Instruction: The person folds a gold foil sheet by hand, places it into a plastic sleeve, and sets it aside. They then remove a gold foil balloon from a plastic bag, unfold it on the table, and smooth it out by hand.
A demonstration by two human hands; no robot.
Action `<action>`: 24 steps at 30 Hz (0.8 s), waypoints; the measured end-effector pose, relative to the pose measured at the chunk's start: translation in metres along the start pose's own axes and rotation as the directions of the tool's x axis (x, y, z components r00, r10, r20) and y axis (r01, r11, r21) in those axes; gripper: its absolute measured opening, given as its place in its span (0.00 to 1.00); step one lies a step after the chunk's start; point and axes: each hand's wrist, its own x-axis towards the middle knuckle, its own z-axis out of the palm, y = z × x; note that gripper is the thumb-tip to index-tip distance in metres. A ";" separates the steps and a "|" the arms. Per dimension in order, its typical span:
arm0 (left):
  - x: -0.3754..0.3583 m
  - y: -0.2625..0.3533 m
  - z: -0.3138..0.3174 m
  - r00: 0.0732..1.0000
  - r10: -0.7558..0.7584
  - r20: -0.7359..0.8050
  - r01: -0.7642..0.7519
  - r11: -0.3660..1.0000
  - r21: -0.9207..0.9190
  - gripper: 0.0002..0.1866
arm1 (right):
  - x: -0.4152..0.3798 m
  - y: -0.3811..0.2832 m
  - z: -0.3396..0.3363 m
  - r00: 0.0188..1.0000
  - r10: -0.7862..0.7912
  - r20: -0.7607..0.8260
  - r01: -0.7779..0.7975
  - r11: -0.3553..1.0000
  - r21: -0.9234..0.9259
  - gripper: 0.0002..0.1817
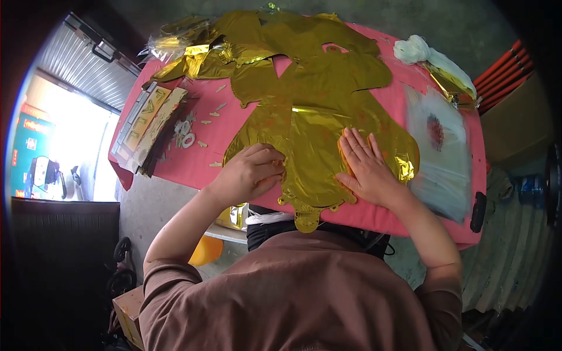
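Flat gold foil sheets [316,140] in curved, balloon-like shapes lie spread over a pink cloth-covered table [202,140]. A rounded tab of the foil hangs over the table's near edge. My left hand [252,169] has its fingers curled together at the left part of the foil; whatever is between the fingertips is hidden. On the right part of the foil my right hand [366,167] lies flat, palm down, with its fingers stretched out and slightly apart. Wrinkled, shiny foil [205,55] is bunched at the far left of the table.
A stack of cards [146,128] stands at the table's left, beside small pale strips and white rings [188,140]. Clear plastic bags [439,152] lie at the right, below a white bundle [413,50]. A yellow object [206,250] shows beneath the near edge.
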 end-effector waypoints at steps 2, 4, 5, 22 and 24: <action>-0.002 -0.001 0.000 1.000 -0.030 0.007 0.030 0.999 -0.030 0.10 | 0.000 -0.001 0.000 1.000 -0.009 -0.010 0.009 1.000 0.005 0.41; -0.004 -0.002 0.001 0.998 -0.057 0.016 0.058 0.997 -0.060 0.09 | 0.000 -0.003 0.000 1.000 -0.006 -0.011 0.006 1.000 0.007 0.41; -0.005 -0.002 0.002 0.998 -0.060 -0.004 0.060 0.996 -0.065 0.09 | 0.000 -0.004 0.000 1.000 -0.002 -0.011 0.002 1.000 0.012 0.41; -0.004 0.002 0.001 1.000 0.008 -0.023 -0.007 1.000 0.004 0.08 | -0.006 -0.005 0.000 0.992 0.027 -0.126 -0.016 0.996 0.093 0.40; -0.004 0.002 0.001 1.000 -0.007 -0.022 0.007 1.000 0.006 0.09 | -0.011 -0.002 -0.008 0.984 0.057 -0.167 -0.033 0.989 0.145 0.39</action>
